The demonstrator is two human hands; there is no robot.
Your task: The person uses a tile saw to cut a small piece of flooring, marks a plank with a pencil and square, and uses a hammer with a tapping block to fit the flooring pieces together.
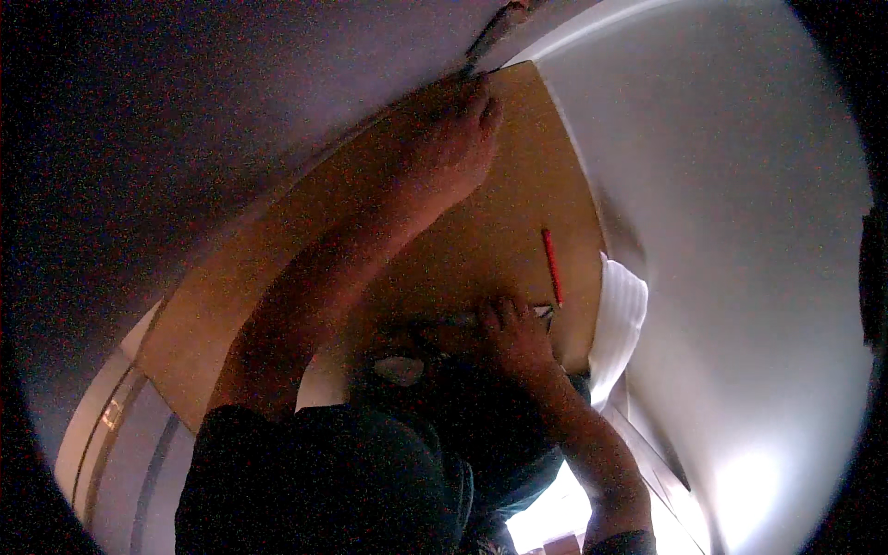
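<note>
My left hand [462, 139] is closed at the far corner of a brown board [527, 185], against the wall edge. Whatever its fingers hold, if anything, is hidden in shadow. A dark, thin, jagged strip [490, 37] runs up the wall just beyond it. Lower down, my right hand [516, 333] rests with fingers spread near the board's front edge. Beside its fingertips, a small pale object with a dark edge [544, 314] shows only in part, and I cannot tell its kind. A red pencil [552, 266] lies on the board beyond my right hand.
A white ribbed sheet [622, 324] stands at the board's right edge, beside a curved pale wall [740, 231]. The greyish wall [185, 120] closes in on the left. A pale oval thing [400, 371] lies in shadow near my lap. Bright light comes in below.
</note>
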